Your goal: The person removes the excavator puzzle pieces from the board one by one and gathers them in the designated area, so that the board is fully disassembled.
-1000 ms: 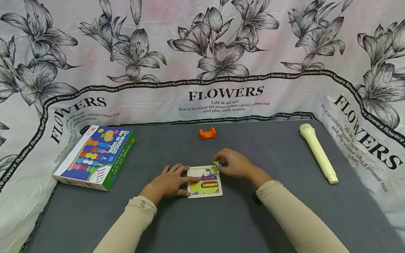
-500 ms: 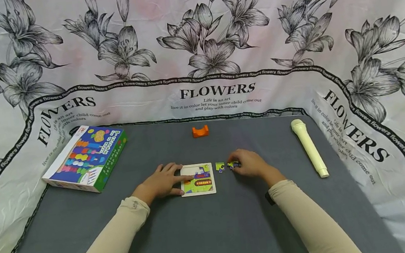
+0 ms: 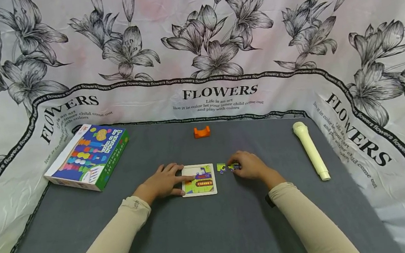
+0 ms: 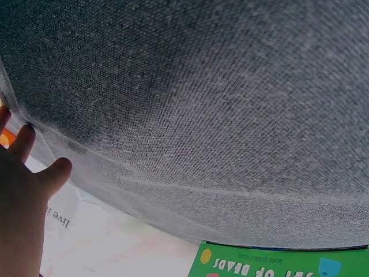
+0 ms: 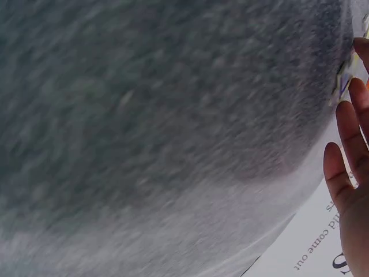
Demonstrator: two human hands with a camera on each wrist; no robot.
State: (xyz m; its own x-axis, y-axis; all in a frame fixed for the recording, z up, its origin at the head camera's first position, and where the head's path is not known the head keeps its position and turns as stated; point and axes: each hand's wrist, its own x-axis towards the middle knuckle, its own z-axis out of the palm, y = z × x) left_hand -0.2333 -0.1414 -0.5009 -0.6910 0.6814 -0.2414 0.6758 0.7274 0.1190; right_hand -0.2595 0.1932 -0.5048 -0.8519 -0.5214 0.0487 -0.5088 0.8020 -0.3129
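A small square puzzle board [image 3: 200, 194] with a pale frame and a bright vehicle picture lies mid-table in the head view. My left hand [image 3: 161, 183] rests at its left side, the index finger stretched over the picture and the thumb by the lower left corner. Just right of the board lies a yellow-green puzzle piece [image 3: 221, 167]. Beside that, my right hand [image 3: 250, 166] pinches another puzzle piece [image 3: 233, 167], dark and yellow, partly hidden by the fingers. The right wrist view catches my right hand [image 5: 354, 144] only at its edge.
A blue and green bead-set box [image 3: 86, 157] lies at the left. Toward the back sits an orange curved block [image 3: 202, 132]. A pale yellow microphone-shaped stick [image 3: 311, 151] lies at the right. Flower-printed cloth [image 3: 214, 36] rises behind the grey table [image 3: 208, 235].
My right hand has moved right from the board's upper right corner. A yellow-green piece now shows on the table between hand and board. My left hand has stayed on the board.
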